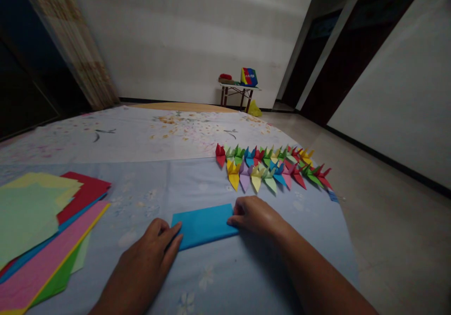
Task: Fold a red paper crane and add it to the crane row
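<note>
A blue sheet of paper (pixel 204 225), folded into a rectangle, lies on the pale blue cloth (pixel 148 193) in front of me. My left hand (pixel 150 254) lies flat with its fingertips pressing the paper's left edge. The curled fingers of my right hand (pixel 252 215) press down on the paper's right end. Neither hand lifts the paper off the cloth.
A stack of coloured paper sheets (pixel 42 230) lies at the left. Two rows of folded paper cranes (pixel 273 167) sit beyond the blue paper, near the cloth's right edge. A small table (pixel 239 92) with colourful items stands by the far wall. Bare floor lies to the right.
</note>
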`<state>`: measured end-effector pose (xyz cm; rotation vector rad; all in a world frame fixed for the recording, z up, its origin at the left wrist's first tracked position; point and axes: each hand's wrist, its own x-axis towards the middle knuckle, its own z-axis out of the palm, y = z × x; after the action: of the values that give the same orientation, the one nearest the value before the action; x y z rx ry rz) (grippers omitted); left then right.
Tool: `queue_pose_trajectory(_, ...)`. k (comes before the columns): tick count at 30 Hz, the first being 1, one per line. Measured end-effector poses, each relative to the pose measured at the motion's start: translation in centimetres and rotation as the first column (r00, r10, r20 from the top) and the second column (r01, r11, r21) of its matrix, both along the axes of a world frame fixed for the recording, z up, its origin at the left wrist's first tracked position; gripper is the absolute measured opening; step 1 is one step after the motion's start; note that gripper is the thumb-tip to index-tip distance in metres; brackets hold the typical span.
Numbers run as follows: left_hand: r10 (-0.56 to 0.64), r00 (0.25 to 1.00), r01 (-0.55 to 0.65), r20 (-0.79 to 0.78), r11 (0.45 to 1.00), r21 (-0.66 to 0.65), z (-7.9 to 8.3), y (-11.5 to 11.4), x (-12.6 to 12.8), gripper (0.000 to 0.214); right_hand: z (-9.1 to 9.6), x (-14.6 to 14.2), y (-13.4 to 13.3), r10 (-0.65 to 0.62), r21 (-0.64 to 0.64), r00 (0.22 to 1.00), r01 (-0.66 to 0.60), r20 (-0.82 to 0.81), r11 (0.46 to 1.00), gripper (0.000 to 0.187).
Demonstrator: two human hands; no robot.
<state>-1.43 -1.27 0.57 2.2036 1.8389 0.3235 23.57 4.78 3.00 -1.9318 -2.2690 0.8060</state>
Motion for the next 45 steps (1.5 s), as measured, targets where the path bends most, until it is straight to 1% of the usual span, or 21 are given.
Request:
queue_pose_trajectory(7, -0.006, 1.0, 0.006, -0.004, 1.0, 0.006, -0.2, 0.0, -0.2, 0.043, -0.1, 0.0, 0.1, 0.001, 0.002, 1.0, -0.001, -0.011, 1.0, 0.025)
queue_pose_trajectory(15, 0.004, 1.0, -0.004, -0.024, 1.0, -0.022, 0.3, 0.0, 0.1, 0.041, -0.2, 0.0, 0.1, -0.01, -0.012, 1.0, 0.01, -0.015, 1.0, 0.025)
queue_pose_trajectory(20, 0.01, 1.0, -0.01, -0.029, 1.0, -0.015, 0.1, -0.1, 0.1, 0.04, -0.4, 0.1, 0.2, -0.006, -0.006, 1.0, 0.006, -0.014, 1.0, 0.024)
queue_pose_trajectory(27, 0.008, 1.0, -0.008, -0.019, 1.0, -0.014, 0.2, -0.1, 0.3, 0.04, -0.2, 0.1, 0.0, -0.011, -0.002, 1.0, 0.011, -0.006, 1.0, 0.024)
queue_pose_trajectory(34, 0.018, 0.992, -0.021, -0.125, 0.999, -0.025, 0.5, -0.2, 0.1, 0.037, -0.1, -0.1, 0.1, -0.005, -0.015, 1.0, 0.005, -0.002, 1.0, 0.023)
queue_pose_trajectory(37, 0.021, 0.988, -0.023, -0.15, 1.0, -0.014, 0.7, -0.4, 0.1, 0.037, 0.0, 0.1, 0.1, -0.011, -0.02, 1.0, 0.011, 0.004, 1.0, 0.022)
queue_pose_trajectory(39, 0.025, 0.987, -0.026, -0.158, 1.0, -0.005, 0.8, -0.4, 0.2, 0.036, 0.2, 0.2, 0.0, 0.01, -0.004, 1.0, -0.01, 0.009, 1.0, 0.021)
queue_pose_trajectory(40, 0.028, 0.987, -0.028, -0.161, 1.0, 0.0, 0.7, -0.5, 0.2, 0.036, 0.3, 0.2, -0.1, 0.036, 0.026, 0.999, -0.036, 0.0, 0.999, 0.019)
queue_pose_trajectory(41, 0.026, 0.986, -0.025, -0.163, 1.0, 0.004, 0.7, -0.5, 0.2, 0.036, 0.5, 0.0, -0.3, 0.071, 0.087, 0.997, -0.07, -0.016, 0.994, 0.016)
queue_pose_trajectory(42, 0.019, 0.986, -0.017, -0.166, 1.0, 0.009, 0.6, -0.5, 0.3, 0.036, 0.7, -0.3, -0.6, 0.109, 0.176, 0.994, -0.101, -0.034, 0.979, 0.014)
queue_pose_trajectory(43, 0.01, 0.985, -0.007, -0.171, 1.0, 0.016, 0.6, -0.5, 0.3, 0.035, 0.9, -0.8, -1.0, 0.156, 0.285, 0.986, -0.135, -0.055, 0.949, 0.011)
queue_pose_trajectory(44, 0.003, 0.984, 0.001, -0.18, 1.0, 0.023, 0.5, -0.5, 0.3, 0.035, 1.1, -1.5, -1.5, 0.181, 0.426, 0.982, -0.143, -0.051, 0.894, 0.011)
queue_pose_trajectory(45, -0.002, 0.982, 0.008, -0.19, 1.0, 0.03, 0.5, -0.6, 0.4, 0.034, 1.2, -2.3, -2.0, 0.197, 0.534, 0.98, -0.148, -0.036, 0.833, 0.012)
